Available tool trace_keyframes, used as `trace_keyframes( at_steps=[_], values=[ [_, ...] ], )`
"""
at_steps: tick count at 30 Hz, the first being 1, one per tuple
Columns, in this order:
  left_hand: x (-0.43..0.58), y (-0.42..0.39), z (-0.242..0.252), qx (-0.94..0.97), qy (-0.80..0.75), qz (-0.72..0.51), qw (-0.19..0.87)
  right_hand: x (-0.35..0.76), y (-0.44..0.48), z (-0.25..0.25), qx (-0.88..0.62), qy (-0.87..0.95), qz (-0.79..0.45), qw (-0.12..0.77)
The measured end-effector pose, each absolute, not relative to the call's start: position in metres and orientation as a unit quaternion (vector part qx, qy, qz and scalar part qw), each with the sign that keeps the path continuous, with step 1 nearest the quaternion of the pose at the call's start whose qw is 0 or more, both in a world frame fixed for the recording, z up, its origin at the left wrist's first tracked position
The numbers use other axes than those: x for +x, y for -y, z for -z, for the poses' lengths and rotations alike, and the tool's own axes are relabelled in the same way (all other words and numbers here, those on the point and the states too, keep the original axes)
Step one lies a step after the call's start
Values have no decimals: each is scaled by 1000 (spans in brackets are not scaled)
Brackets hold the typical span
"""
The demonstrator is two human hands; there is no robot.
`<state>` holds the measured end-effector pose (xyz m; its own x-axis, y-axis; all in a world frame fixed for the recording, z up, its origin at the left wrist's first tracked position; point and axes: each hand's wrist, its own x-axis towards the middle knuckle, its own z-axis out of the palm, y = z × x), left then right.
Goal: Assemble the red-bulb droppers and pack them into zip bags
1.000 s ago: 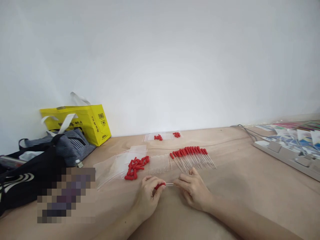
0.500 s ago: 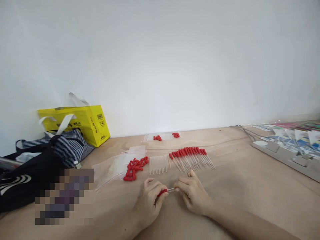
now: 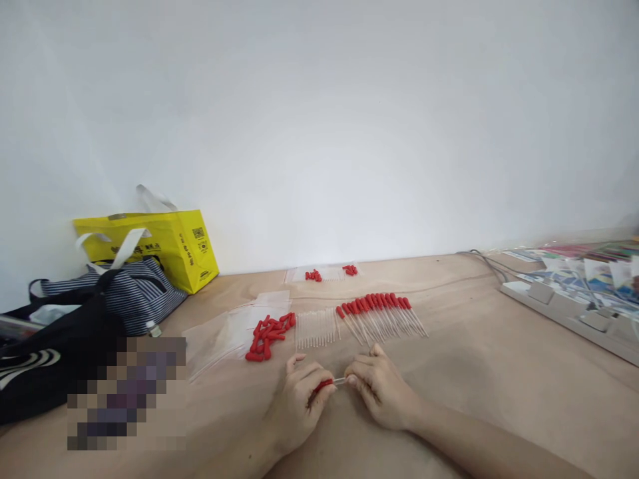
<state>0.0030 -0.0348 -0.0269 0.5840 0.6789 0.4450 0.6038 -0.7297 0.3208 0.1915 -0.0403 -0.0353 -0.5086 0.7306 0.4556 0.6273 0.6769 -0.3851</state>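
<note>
My left hand (image 3: 299, 399) pinches a red rubber bulb (image 3: 323, 384) near the front of the wooden table (image 3: 474, 372). My right hand (image 3: 382, 389) pinches the clear thin tube (image 3: 341, 380) that meets the bulb. Both hands rest on the table, almost touching. Just beyond them lie a heap of loose red bulbs (image 3: 268, 327), a row of bare clear tubes (image 3: 315, 328) and a row of finished droppers with red bulbs (image 3: 380, 313).
Clear plastic bags (image 3: 224, 329) lie left of the bulbs. A second small bag with red bulbs (image 3: 329, 272) sits by the wall. A yellow bag (image 3: 160, 243), a striped bag (image 3: 127, 293) and a black bag (image 3: 54, 359) stand at left. A power strip (image 3: 574, 313) and colourful packets (image 3: 599, 269) lie at right.
Both hands have drawn slightly nearer to me and closer together, the tube end now tighter against the bulb. Nothing else on the table has moved.
</note>
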Motion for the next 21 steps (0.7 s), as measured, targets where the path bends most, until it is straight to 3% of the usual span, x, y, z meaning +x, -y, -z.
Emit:
trace_keyframes(
  at_steps=[11,16,21],
  values=[
    [-6,28,16,885,-376,-275,-8,191,45,23,-425,868,-68,246],
    [-20,12,19,785,-515,-334,-78,186,19,25,-576,768,-51,275],
    [-39,-5,17,707,-633,-294,-113,178,-16,23,-688,684,12,243]
  ],
)
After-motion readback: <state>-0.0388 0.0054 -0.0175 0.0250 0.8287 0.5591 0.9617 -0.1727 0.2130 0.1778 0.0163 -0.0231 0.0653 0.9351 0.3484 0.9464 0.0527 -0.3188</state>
